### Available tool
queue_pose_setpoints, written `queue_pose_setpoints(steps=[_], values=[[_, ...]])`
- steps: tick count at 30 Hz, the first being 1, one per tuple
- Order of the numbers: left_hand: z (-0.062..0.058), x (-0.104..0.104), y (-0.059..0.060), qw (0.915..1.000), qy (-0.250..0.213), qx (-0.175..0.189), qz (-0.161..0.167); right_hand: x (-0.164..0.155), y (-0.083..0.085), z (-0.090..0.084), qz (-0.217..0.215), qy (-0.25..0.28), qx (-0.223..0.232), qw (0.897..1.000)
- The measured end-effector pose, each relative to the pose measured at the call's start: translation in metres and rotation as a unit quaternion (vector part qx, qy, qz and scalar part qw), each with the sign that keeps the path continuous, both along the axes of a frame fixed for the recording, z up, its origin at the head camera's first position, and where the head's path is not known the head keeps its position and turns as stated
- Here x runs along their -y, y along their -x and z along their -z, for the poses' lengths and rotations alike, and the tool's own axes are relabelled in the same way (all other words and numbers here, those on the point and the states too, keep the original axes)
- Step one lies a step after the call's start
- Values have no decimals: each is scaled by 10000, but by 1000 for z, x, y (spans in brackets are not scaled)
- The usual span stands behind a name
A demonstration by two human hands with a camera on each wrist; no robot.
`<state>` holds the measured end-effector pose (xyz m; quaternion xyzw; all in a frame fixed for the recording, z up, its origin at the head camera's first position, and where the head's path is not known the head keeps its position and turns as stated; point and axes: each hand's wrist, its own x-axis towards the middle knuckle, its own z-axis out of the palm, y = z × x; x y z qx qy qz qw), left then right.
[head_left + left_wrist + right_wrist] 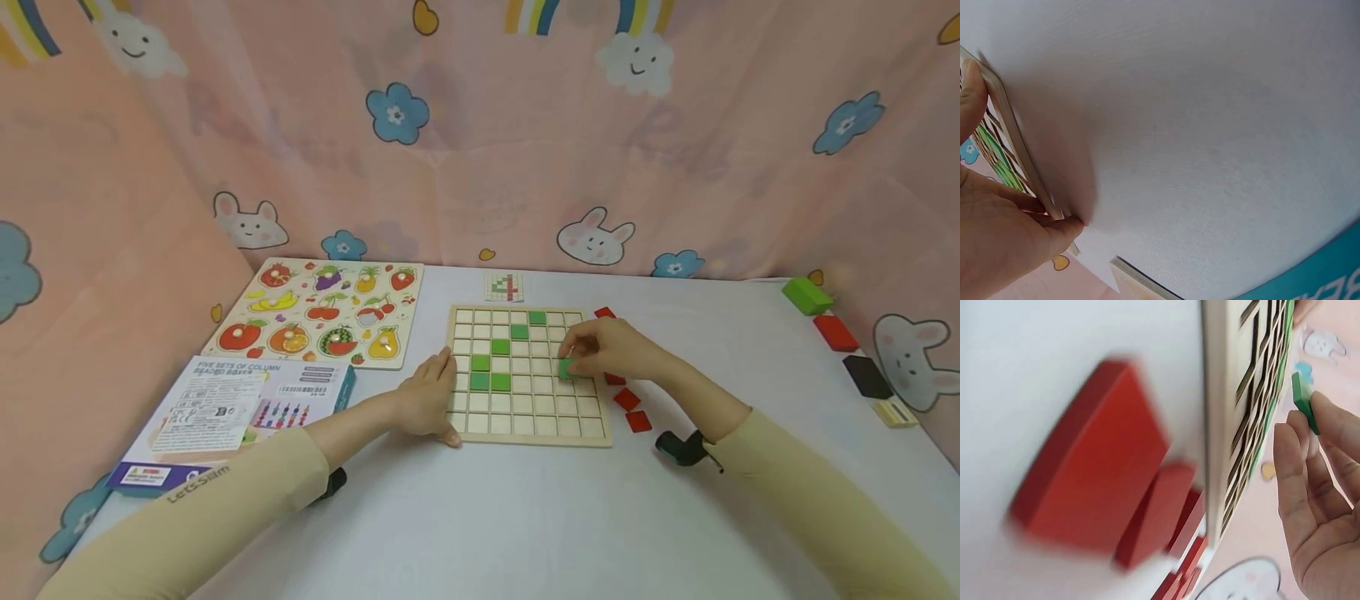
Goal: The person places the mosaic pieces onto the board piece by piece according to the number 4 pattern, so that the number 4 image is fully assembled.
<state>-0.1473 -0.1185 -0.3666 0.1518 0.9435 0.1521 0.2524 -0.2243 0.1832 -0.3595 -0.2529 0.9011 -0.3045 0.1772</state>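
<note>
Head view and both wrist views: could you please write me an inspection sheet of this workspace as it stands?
Surface: white table, flat.
Job's things: wooden grid board with six green tiles seated; another green tile held over its right side; red tiles loose on the table beside the board's right edge.
Clutter: fruit puzzle, printed box, small pattern card, and green, red, black and cream blocks at the far right.
Grippers: left hand holds the board's left edge; right hand pinches the green tile.
Cables: nothing seen.
Surroundings: pink cloth backdrop printed with bunnies, clouds and flowers.
</note>
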Motion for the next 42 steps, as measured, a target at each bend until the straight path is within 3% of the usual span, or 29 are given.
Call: queue_pose_setpoints(steps=[5, 11, 19, 29, 36, 42], values=[[0, 0, 1, 10000, -26, -16, -24, 32, 0, 3, -205, 266, -13, 9994], [2, 0, 2, 9999, -39, -91, 20, 52, -1, 11, -325, 187, -95, 9993], [3, 2, 3, 9999, -70, -112, 0, 61, -5, 17, -409, 59, -344, 9986], [5, 2, 3, 9999, -106, -104, 16, 55, -2, 10, -439, -410, -757, 9953], [3, 2, 2, 9999, -85, -96, -5, 19, 28, 0, 323, -741, -952, 9922], [3, 2, 1, 9999, -99, -96, -9, -15, 49, 1, 882, -1040, -1047, 9851]])
